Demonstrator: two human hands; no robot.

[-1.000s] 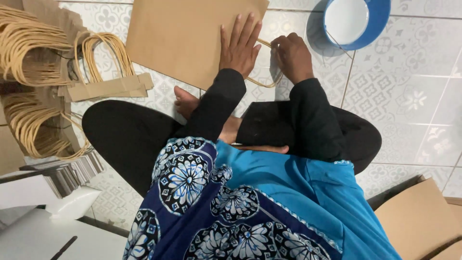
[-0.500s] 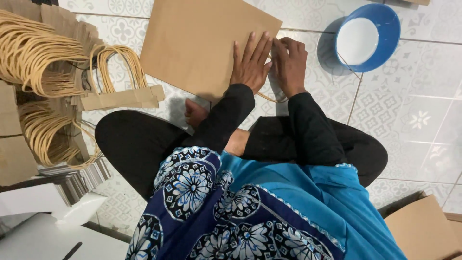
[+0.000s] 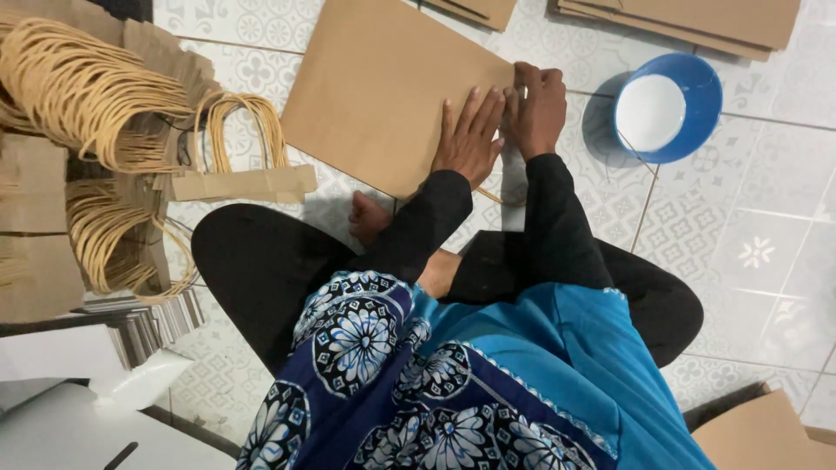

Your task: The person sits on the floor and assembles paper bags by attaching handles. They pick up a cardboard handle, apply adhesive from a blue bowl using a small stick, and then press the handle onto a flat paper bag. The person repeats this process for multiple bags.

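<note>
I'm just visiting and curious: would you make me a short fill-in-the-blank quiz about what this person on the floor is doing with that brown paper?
1. The left hand lies flat, fingers spread, on the flat brown paper bag, which lies on the tiled ____.
2. The right hand presses the bag's ____ edge.
3. The round blue bowl holds something ____ in colour.
4. The pile of looped paper-cord handles lies to the person's ____.

Missing words: floor; right; white; left

free: bare tile (image 3: 766,252) R of hands | blocked: blue bowl (image 3: 669,106) upper R, handle stacks (image 3: 96,96) L
</note>
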